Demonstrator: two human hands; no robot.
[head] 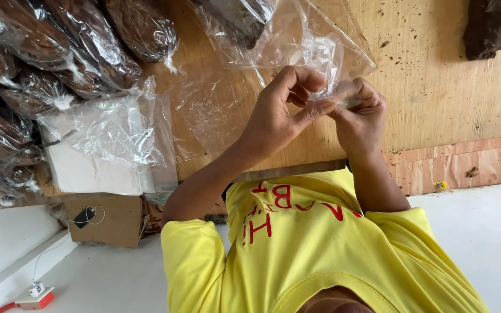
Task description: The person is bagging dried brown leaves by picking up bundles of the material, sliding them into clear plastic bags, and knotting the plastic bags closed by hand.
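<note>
Both hands met over the bench, pinched on one thin clear bag, and the rest lay around them from left to right.

At the far left sat the filled bags, clear plastic packed with dark brown stuff and stacked against each other. Just right of them lay a loose pile of empty bags on something white, and nearer to me, below the bench edge, a cardboard box with a small black item on it. On the white floor at the near left was a little white and red device on a cord.

My left hand was clenched, thumb and forefinger nipping the near edge of the clear bag. The bag stood up from my fingers toward the far side, empty and crumpled, above the bare plywood bench. My right hand touched the left, its fingers curled shut on the same edge.

I judged that I was rubbing the two layers of the bag's mouth apart. That called for a light sliding pinch, each hand keeping one layer, since the film was thin and clung to itself.

At the far right corner lay a dark brown block, well apart from my hands.
</note>
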